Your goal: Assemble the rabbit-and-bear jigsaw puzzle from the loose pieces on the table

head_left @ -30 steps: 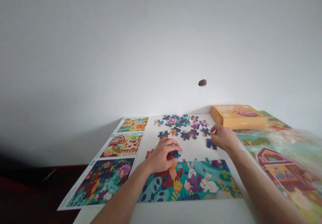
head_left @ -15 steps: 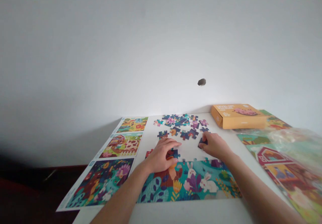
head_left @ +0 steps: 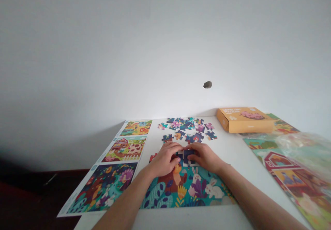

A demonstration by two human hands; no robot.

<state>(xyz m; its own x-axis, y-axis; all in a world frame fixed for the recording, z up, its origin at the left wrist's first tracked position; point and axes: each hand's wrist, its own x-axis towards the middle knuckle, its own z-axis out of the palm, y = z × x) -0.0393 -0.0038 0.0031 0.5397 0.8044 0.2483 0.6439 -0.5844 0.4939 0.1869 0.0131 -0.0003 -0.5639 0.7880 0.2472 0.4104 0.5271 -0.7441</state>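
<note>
A partly joined puzzle [head_left: 168, 192] with rabbits, a squirrel and plants lies on the table in front of me. My left hand [head_left: 165, 159] rests over its upper left part, thumb apart from the fingers, beside a dark blue piece at the puzzle's edge. My right hand [head_left: 205, 157] pinches a dark blue puzzle piece [head_left: 189, 157] just above the upper edge, close to my left fingertips. Whether that piece touches the joined part I cannot tell. Beyond my hands lie several loose pieces [head_left: 186, 123], some heaped, some apart.
On the left lies a sheet with three printed pictures [head_left: 106, 185]. A yellow puzzle box [head_left: 248, 126] stands at the back right. A farm picture [head_left: 289, 175], partly under clear plastic [head_left: 302, 147], lies on the right. A wall [head_left: 165, 50] with a small hole rises behind the table.
My right hand has moved left and slightly nearer with the dark blue puzzle piece, to beside my left hand. My left hand has stayed nearly in place.
</note>
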